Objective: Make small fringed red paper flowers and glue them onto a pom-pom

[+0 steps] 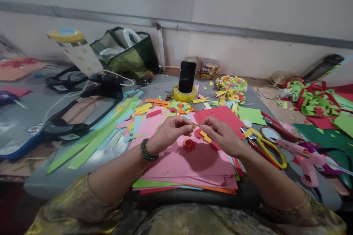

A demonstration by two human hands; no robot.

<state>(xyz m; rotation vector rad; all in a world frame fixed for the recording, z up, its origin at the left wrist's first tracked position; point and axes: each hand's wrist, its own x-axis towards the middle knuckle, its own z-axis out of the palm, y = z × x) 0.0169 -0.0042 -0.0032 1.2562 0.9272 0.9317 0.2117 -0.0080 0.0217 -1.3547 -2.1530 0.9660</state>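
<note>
My left hand (pixel 172 134) and my right hand (pixel 222 136) are raised over a stack of pink paper sheets (pixel 176 163), fingertips pinched and nearly meeting. Between them is a thin, dark strip or piece, too small to make out clearly. Just below lies a small red paper flower (pixel 189 145) with a yellow centre. A pink-red toothed paper piece (pixel 198 133) is partly behind my right fingers. Under and behind my right hand lies a red sheet (pixel 228 117). Yellow strips show beside my right hand.
A phone (pixel 187 76) stands in a yellow tape roll (pixel 184 93) behind the papers. Yellow-handled scissors (pixel 268 150) and a pink glue gun (pixel 307 159) lie right. Green strips (pixel 102 132), a black strapped item (pixel 77 128) and a bottle (pixel 79 53) are left.
</note>
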